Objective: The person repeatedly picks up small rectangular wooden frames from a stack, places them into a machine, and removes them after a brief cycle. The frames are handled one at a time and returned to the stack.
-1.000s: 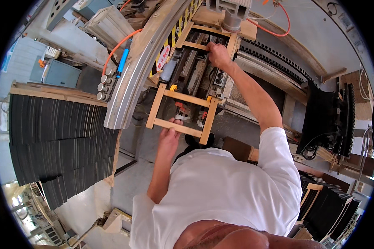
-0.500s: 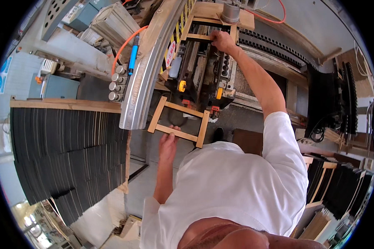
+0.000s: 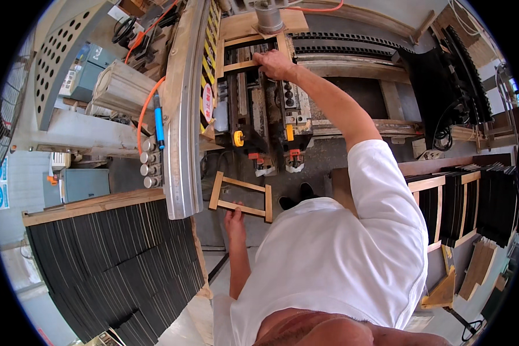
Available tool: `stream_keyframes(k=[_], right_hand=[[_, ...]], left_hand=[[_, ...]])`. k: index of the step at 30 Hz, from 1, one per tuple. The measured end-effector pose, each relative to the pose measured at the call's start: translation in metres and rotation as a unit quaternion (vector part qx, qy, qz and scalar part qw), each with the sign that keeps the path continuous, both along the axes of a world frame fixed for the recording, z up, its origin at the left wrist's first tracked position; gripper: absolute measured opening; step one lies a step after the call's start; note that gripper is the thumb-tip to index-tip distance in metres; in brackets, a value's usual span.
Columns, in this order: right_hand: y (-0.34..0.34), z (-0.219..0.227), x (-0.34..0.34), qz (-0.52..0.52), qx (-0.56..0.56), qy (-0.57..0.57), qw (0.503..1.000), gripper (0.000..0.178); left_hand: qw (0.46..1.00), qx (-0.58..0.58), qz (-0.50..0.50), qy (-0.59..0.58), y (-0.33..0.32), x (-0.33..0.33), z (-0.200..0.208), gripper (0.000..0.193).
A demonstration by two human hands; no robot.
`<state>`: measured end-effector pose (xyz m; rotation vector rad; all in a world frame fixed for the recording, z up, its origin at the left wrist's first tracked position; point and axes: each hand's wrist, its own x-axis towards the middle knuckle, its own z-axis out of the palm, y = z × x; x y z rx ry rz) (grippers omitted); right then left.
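Observation:
My left hand (image 3: 234, 225) pinches the lower rail of a small light-wood frame (image 3: 252, 211), held in the air in front of my body. This frame has two rails between two longer side pieces that stick out past them. Stretched far ahead, my right hand (image 3: 275, 64) has its fingers closed on the crossbar of another wooden frame (image 3: 241, 66). That second frame lies on a machine (image 3: 251, 109) with dark rails and yellow knobs, beneath a metal cylinder (image 3: 269, 22). My right fingertips are partly hidden behind the hand.
Stacked black-faced wooden pieces (image 3: 115, 259) fill the left side. A metal beam (image 3: 181, 132) with a blue pen (image 3: 158, 124) runs beside the machine. More black-and-wood frames (image 3: 429, 184) stand at right. A black drag chain (image 3: 467, 69) is at far right.
My view has swung, so the machine appears farther left. The frame in my left hand sits farther from the machine and lower. My right hand stays on the other frame's crossbar.

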<state>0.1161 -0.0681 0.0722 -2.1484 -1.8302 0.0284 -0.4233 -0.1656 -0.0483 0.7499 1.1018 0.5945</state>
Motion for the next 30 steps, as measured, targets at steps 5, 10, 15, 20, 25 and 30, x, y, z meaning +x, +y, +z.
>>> stream_keyframes(k=[5,10,15,20,25,30], right_hand=[[0.007,0.004,0.002,-0.007,0.05,0.097,0.994,0.024],[0.014,0.001,0.009,0.001,0.052,0.113,0.992,0.023],[0.012,0.004,0.009,0.012,0.043,0.073,0.996,0.021],[0.008,0.015,0.011,0.037,-0.017,-0.026,0.999,0.025],[0.01,0.021,0.009,0.046,-0.022,-0.064,0.997,0.03],[0.009,0.023,0.0,0.058,-0.006,-0.092,0.994,0.035]], left_hand=[[1.0,0.007,-0.006,-0.005,-0.008,0.007,-0.021,0.043],[1.0,-0.004,0.007,0.008,-0.022,0.029,-0.015,0.041],[1.0,0.01,0.009,0.026,-0.039,0.04,-0.001,0.041],[0.998,0.016,0.03,0.056,-0.048,0.047,0.008,0.04],[0.995,0.037,0.017,0.095,-0.049,0.042,-0.007,0.036],[0.977,0.14,0.025,0.159,-0.055,0.037,-0.016,0.025]])
